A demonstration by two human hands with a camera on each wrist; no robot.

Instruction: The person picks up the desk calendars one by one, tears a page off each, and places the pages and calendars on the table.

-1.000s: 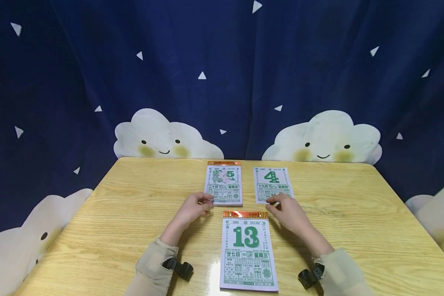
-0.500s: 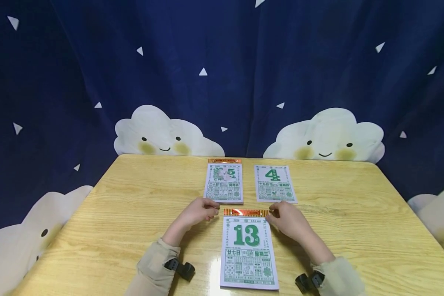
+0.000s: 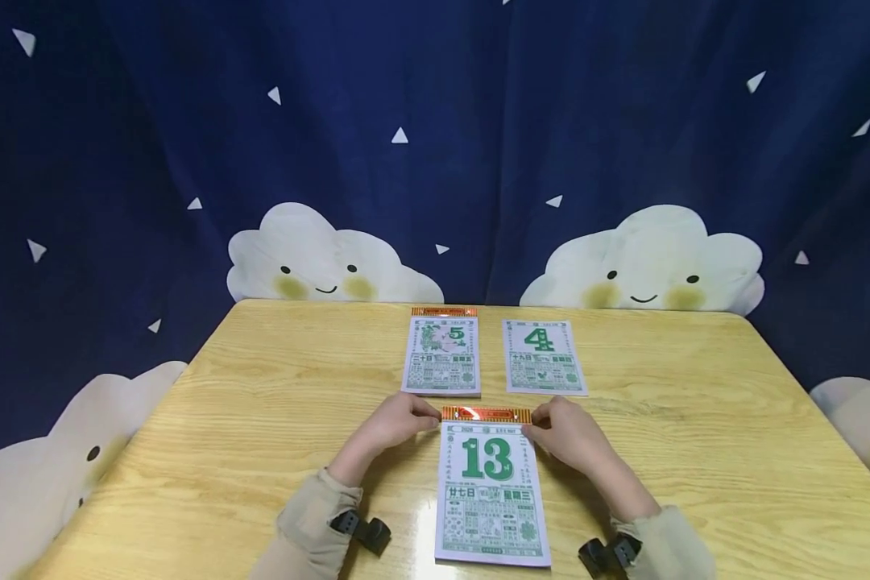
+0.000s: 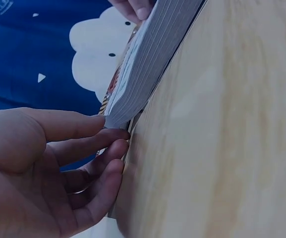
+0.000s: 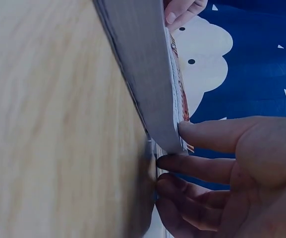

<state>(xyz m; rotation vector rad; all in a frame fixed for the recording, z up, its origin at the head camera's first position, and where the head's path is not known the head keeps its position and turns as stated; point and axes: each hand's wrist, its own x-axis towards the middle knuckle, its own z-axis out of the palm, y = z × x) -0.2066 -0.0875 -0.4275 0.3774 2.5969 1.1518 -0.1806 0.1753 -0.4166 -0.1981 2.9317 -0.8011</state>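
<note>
A tear-off calendar (image 3: 489, 515) with a big green 13 and a red-and-gold header strip lies face up on the near part of the table. My left hand (image 3: 397, 421) pinches its top left corner, the thumb (image 4: 83, 124) at the upper face and the fingers curled by the underside. At the top right corner my right hand (image 3: 573, 431) does the same, its thumb (image 5: 212, 135) pressing the front near the strip. Both wrist views show the thick stack of page edges (image 4: 155, 54) from the side, close over the wood.
Beyond the hands lies a second tear-off calendar (image 3: 442, 366) showing 5, also with a header strip. To its right is a flat page (image 3: 544, 362) marked 4, without a strip. Behind the wooden table (image 3: 297, 362) hangs a dark blue curtain (image 3: 377, 64) with cloud prints.
My hands have drawn back from beside the 5 calendar and the 4 page, and have taken hold of the near calendar's top corners. The calendars and page lie as before.
</note>
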